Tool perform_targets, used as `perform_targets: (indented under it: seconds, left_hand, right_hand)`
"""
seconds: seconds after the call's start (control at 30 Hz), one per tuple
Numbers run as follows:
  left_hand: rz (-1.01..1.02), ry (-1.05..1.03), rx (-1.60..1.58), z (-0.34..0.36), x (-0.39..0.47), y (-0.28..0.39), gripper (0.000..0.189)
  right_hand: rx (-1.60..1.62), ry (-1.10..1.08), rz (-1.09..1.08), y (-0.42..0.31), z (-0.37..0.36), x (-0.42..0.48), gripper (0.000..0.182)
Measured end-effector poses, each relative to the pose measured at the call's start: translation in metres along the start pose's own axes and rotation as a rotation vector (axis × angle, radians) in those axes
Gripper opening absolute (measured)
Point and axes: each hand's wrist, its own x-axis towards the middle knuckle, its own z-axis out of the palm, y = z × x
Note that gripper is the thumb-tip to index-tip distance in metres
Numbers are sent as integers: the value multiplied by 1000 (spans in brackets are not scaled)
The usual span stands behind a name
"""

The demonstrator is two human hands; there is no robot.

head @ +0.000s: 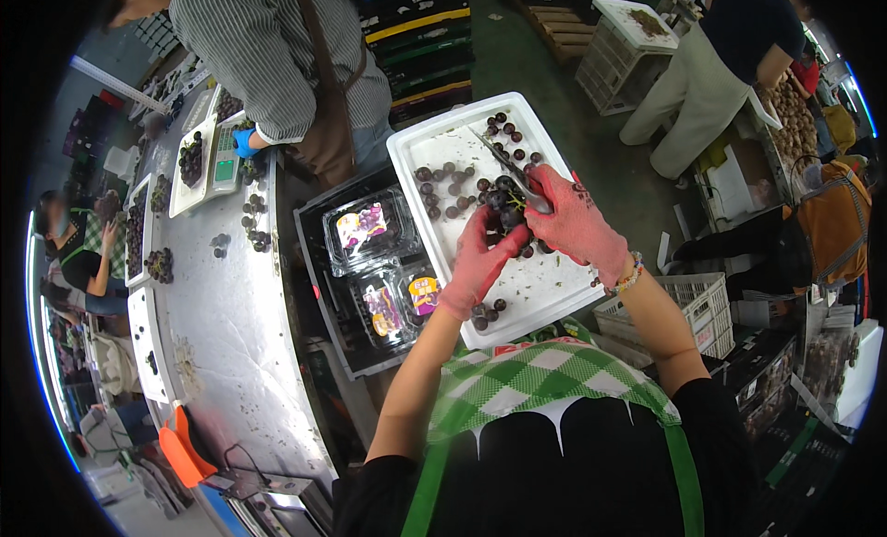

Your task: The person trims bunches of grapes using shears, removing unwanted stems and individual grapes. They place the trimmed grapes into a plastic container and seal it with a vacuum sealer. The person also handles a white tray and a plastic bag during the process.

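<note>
My left hand [480, 260], in a pink glove, grips the lower side of a bunch of dark grapes [508, 203]. Close beside it my right hand [572, 218], gloved alike and with a beaded bracelet at the wrist, holds metal scissors [509, 164], whose blades point up and away over the bunch. Whether the blades are apart I cannot tell. Under both hands is a white foam box [554, 294] with loose grapes [454, 189] and small bits of debris on its floor. The right fingertips are partly hidden by the scissors and grapes.
Left of the foam box, a black crate [346, 357] holds clear plastic punnets [367, 225] with labels. Beyond it runs a metal table [235, 315] with grapes and a scale [225, 159], where a co-worker in a striped shirt stands. A white plastic crate [707, 315] is at the right.
</note>
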Motion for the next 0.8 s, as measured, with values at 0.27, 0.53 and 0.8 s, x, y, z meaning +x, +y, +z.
perform_targets:
  seconds: [0.27,0.53,0.8]
  left_hand:
    - [-231,110,-178,-12,0,-6,25]
    - [-168,441,-159,-20,-3,-25,32]
    - [-519,-212,-901,-5,-19,-19,81]
  right_hand:
    - [260,-56,103,15,-9,4,26]
    - [414,93,-60,30,-12,15,17]
    - [663,72,-92,7,4,5,26]
